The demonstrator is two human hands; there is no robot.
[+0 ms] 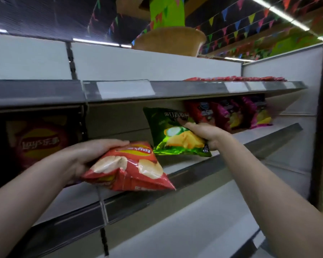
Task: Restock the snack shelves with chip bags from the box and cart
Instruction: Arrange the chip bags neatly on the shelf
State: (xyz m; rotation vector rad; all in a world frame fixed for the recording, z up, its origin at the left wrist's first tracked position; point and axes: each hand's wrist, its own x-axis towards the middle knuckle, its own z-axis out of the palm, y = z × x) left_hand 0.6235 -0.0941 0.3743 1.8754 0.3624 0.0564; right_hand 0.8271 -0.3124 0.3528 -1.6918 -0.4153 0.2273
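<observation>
— Shelves [194,170] ahead; where are the bags?
— Left hand [86,155] grips the red bag [131,168] from its left edge; right hand [207,135] pinches the green bag [175,135] at its right edge, above the shelf.

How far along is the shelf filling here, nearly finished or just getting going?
Partly done: some pink and red bags already stand on the middle shelf. The left hand holds a red bag, the right hand a green bag. Much bare shelf remains.
</observation>
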